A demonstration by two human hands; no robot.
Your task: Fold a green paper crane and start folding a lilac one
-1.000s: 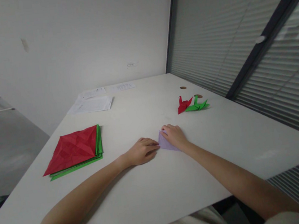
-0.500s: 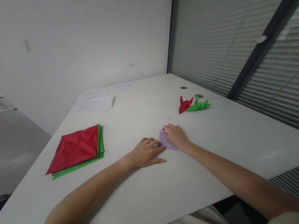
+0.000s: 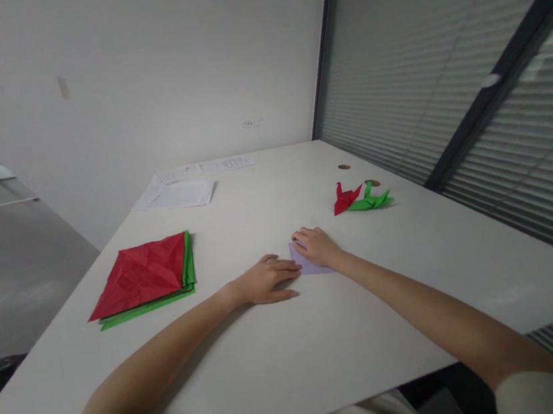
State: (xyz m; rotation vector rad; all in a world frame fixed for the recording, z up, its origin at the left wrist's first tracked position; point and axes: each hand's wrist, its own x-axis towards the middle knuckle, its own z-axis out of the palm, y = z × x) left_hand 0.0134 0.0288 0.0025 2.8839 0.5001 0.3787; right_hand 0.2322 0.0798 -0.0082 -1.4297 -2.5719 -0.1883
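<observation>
A small folded sheet of pale purple origami paper [image 3: 309, 267] lies flat on the table in front of me. My right hand [image 3: 317, 245] covers much of it, with bent fingers pressed together at its upper left corner. From the left, my left hand [image 3: 269, 280] rests low on the table with its fingers stretched out. Its fingertips touch the paper's left edge, and the thumb is spread apart from them. The part of the paper under my right palm is hidden.
Left of my hands lies a stack of red and green paper [image 3: 146, 270]. A red paper crane [image 3: 345, 198] and a green paper crane [image 3: 371, 200] stand beyond my right hand. Printed sheets [image 3: 179, 195] lie at the back left. Blinds [image 3: 432, 80] border the right side.
The purple paper has turned slightly, its lower edge now nearly level. My right hand has shifted a little left with its fingers at the upper left corner. The view has tilted slightly.
</observation>
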